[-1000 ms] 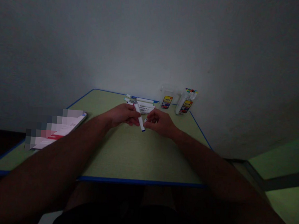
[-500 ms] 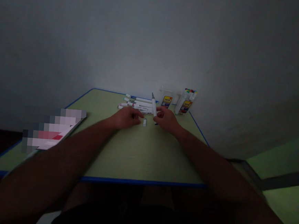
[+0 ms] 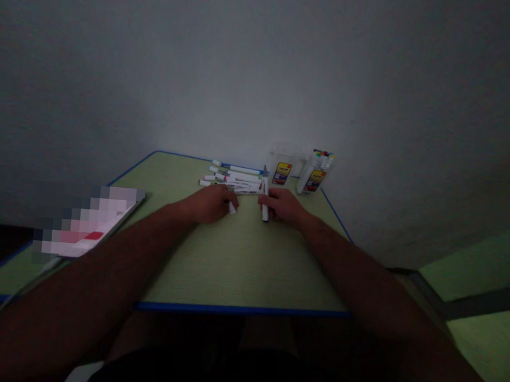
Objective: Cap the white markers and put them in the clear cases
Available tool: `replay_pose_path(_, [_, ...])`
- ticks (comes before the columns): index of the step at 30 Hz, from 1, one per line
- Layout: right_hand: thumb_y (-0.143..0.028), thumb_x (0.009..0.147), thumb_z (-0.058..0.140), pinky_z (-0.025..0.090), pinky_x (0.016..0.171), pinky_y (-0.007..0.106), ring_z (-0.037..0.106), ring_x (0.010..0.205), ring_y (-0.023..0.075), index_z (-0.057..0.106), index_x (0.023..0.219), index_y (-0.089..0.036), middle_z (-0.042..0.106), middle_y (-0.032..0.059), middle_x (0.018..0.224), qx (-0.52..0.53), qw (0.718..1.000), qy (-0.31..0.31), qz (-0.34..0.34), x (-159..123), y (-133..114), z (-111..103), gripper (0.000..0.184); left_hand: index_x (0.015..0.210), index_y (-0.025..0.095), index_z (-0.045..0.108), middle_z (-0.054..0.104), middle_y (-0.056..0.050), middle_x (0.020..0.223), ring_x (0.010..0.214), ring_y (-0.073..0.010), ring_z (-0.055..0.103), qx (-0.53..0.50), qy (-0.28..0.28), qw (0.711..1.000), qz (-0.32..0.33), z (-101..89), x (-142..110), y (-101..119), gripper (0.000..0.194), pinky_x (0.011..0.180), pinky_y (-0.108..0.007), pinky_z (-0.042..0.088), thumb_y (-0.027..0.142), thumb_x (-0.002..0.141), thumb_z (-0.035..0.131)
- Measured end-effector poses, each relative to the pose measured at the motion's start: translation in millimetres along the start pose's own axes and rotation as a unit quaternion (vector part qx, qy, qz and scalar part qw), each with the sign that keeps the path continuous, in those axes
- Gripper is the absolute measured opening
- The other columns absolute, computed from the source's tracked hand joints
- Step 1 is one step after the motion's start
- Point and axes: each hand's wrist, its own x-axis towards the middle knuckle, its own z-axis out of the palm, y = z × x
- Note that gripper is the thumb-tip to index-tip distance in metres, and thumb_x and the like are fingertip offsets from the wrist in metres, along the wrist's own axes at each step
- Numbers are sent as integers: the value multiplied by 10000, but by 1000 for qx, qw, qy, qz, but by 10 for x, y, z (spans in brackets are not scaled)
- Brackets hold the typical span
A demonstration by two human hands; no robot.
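Observation:
My right hand (image 3: 282, 205) is closed around a white marker (image 3: 265, 200), whose uncapped grey tip points away from me and whose dark end faces me. Between the fingers of my left hand (image 3: 213, 203) is a small white marker cap (image 3: 232, 208), low over the table. Just beyond both hands several white markers (image 3: 242, 177) with coloured ends lie side by side in a loose pile. Part of the pile is hidden behind my left hand.
A clear plastic case (image 3: 282, 161) with a yellow label stands at the back of the light green table (image 3: 240, 266). Right of it is a similar case (image 3: 315, 175) holding markers. A tablet-like device (image 3: 97, 226), partly blurred out, lies at the left. A wall rises behind.
My left hand has picked up the cap that stood on the table. My right hand has lowered and straightened the marker, bringing its near end toward me.

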Motion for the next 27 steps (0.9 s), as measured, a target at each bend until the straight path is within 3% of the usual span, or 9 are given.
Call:
replay_pose_path(4, [-311,899,680,337,353,192,432,353,71,618,730,-164,532,-57,465,61,998,-14,29,34,64,20,232,973,167,744,710,-113,1030,981,-246,648,5,6,1000,-10,-39,-19,-29,235,914,-367,483,192,822,566])
replay_pose_path(9, [-350,872,716,330,330,184,428,348,62,659,821,-159,581,-55,518,111,994,-24,7,87,136,21,206,978,182,682,718,-78,934,858,-233,648,-18,1,999,-51,-49,-25,-38,213,781,-340,466,272,837,550])
replay_pose_path(23, [-358,887,718,344,339,180,427,356,63,635,835,-165,553,-67,507,104,994,-24,6,74,122,24,217,965,180,729,667,-25,791,702,-163,567,-99,112,979,-136,-114,-11,11,255,687,-301,444,342,802,618])
replay_pose_path(27, [-357,893,707,339,336,186,429,359,67,630,822,-167,563,-58,516,100,995,-27,1,69,114,19,217,942,178,725,646,-10,754,674,-152,550,-106,127,978,-128,-104,-9,0,234,664,-294,436,337,797,632])
